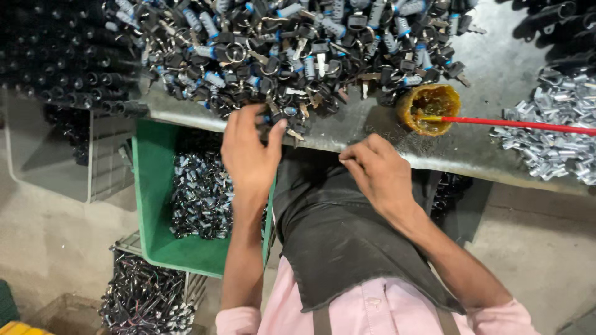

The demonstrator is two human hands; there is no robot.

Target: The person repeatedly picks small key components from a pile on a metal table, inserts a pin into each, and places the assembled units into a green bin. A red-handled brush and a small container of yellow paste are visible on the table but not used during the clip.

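A big heap of black-headed keys and small lock parts (298, 49) covers the grey metal bench (496, 80). My left hand (248, 149) reaches into the near edge of that heap, fingers curled around a few pieces. At the bench's front edge rests my right hand (375, 170), its fingers loosely closed; whether it holds anything small I cannot tell. A dark apron (335, 236) hangs over my lap beneath both hands.
A small round pot of amber grease (429, 109) holds a red stick (528, 125) lying to the right. Shiny metal parts (559, 124) pile at the right. Black cylinders (68, 56) are stacked at left. Below, a green bin (155, 205) holds assembled parts.
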